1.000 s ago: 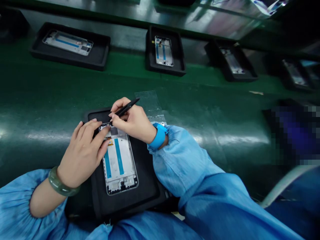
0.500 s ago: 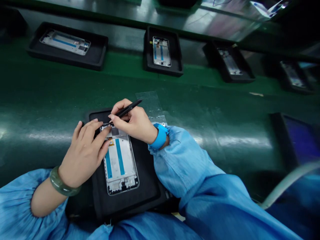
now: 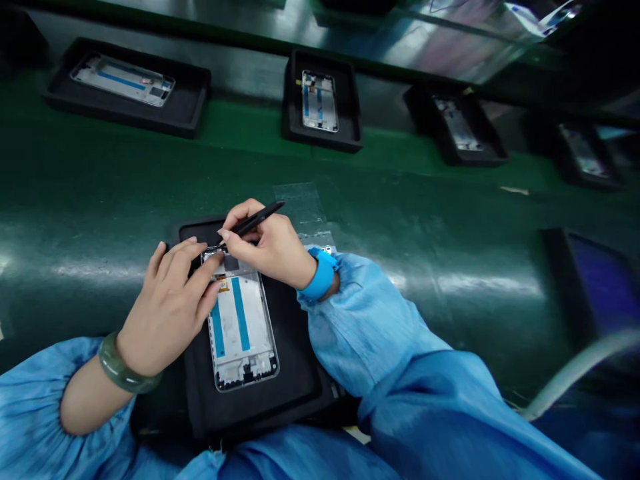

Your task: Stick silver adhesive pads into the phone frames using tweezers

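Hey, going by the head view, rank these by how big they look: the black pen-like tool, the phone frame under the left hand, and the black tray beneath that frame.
1. Black tray
2. Phone frame
3. Black pen-like tool, clearly smallest

A wide lane of glossy green tabletop (image 3: 425, 213) runs left to right between the near black foam tray (image 3: 293, 333) and the far row of walled black foam trays (image 3: 187, 110); gaps between those trays could also admit a hand. A clear plastic sheet (image 3: 300, 199) lies flat in the lane. Over the silver rectangular phone frame (image 3: 255, 317), the near end is open from above, while the left hand (image 3: 170, 300), the right hand (image 3: 273, 247) and its slim black pen-like tool (image 3: 263, 217) block the far end. The loose blue sleeve (image 3: 375, 327) bars low entry from the right.
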